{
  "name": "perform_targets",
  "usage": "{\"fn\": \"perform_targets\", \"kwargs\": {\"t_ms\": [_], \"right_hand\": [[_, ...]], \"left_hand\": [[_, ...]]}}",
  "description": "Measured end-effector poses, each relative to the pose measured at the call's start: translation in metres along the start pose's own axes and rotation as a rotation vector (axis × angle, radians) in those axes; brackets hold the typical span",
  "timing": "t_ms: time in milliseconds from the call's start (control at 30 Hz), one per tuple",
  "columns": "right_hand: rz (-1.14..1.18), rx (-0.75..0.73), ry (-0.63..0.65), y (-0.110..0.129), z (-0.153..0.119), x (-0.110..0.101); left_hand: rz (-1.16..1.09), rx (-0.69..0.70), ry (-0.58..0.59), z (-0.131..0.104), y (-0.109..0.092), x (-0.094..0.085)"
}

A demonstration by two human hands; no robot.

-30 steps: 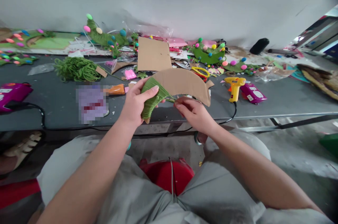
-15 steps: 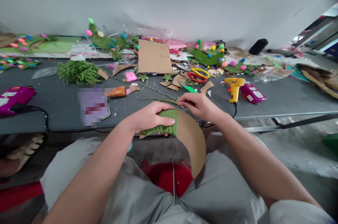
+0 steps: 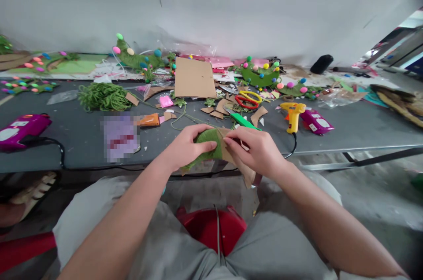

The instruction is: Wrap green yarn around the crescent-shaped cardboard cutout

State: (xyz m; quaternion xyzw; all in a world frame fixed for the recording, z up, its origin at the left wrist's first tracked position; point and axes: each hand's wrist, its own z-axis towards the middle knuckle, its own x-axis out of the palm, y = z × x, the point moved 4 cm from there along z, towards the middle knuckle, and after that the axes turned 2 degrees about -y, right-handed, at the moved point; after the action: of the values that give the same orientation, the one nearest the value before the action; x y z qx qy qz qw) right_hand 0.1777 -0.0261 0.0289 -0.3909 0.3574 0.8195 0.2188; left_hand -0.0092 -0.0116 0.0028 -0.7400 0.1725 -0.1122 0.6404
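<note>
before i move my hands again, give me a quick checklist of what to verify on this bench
1. Left hand gripping the yarn-wrapped part of the curved cardboard: ok.
2. Right hand pinching a yarn strand: cannot tell; fingertips are together near the wrapping's edge, strand unclear.
3. Green utility knife well away from the right hand: not ok, lying just beyond it.
4. Green yarn skein clear of both hands: ok.
5. Yellow glue gun clear of both hands: ok; whether hot, cannot tell.
</note>
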Motion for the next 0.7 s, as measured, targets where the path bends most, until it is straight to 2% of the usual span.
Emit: {"fn": "perform_targets", "kwargs": {"t_ms": [133,300,367,433,500,600,700], "right_hand": [[-0.03,0.003,-0.023,0.0,-0.004,0.002],[-0.121,0.176,0.057,-0.006,-0.005,0.004],[-0.147,0.224,0.104,-0.008,-0.005,0.004],[-0.167,0.236,0.133,-0.01,-0.005,0.003],[-0.157,0.208,0.153,-0.011,-0.005,0.003],[-0.099,0.144,0.194,-0.011,-0.004,0.004],[-0.078,0.143,0.168,-0.013,-0.002,0.001]], "left_hand": [[-0.012,0.146,-0.255,0.003,-0.003,-0.01],[0.017,0.203,-0.394,0.003,-0.001,-0.018],[0.021,0.202,-0.398,0.003,0.001,-0.021],[0.03,0.162,-0.355,0.003,0.003,-0.021],[0.041,0.125,-0.3,0.004,0.002,-0.021],[0.055,0.113,-0.276,0.002,-0.004,-0.023],[0.07,0.088,-0.235,-0.002,-0.011,-0.028]]}}
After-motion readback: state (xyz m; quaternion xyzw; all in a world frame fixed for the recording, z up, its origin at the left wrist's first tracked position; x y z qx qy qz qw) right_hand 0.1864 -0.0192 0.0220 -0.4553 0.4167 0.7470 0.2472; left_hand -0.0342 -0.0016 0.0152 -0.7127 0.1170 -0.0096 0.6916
